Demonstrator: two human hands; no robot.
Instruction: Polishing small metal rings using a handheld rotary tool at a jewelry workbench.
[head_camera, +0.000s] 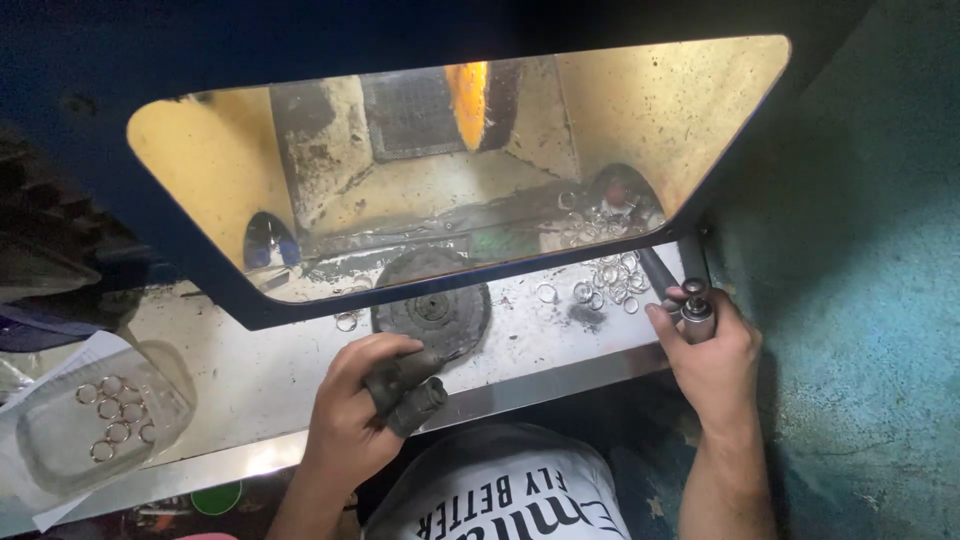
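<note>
At the far left of the metal counter (250, 370), a clear plastic bag (95, 420) lies flat with several small metal rings (115, 415) inside it. Above the counter hangs a dark hood (200, 270) whose lit yellow opening shows an orange wheel (468, 105) deep inside. A dark round disc (432, 305) lies on the counter under the hood's lower edge. The left hand (365, 415) rests just in front of that disc, its fingers curled and two of them covered by dark finger guards (405, 390); it grasps nothing visible. A loose heap of metal rings (610, 280) lies to the right of the disc, by the hood's right corner. The right hand (712, 350) is clenched around a dark metal handle (695, 310) at the counter's right end, beside a rough teal wall (860, 300).
</note>
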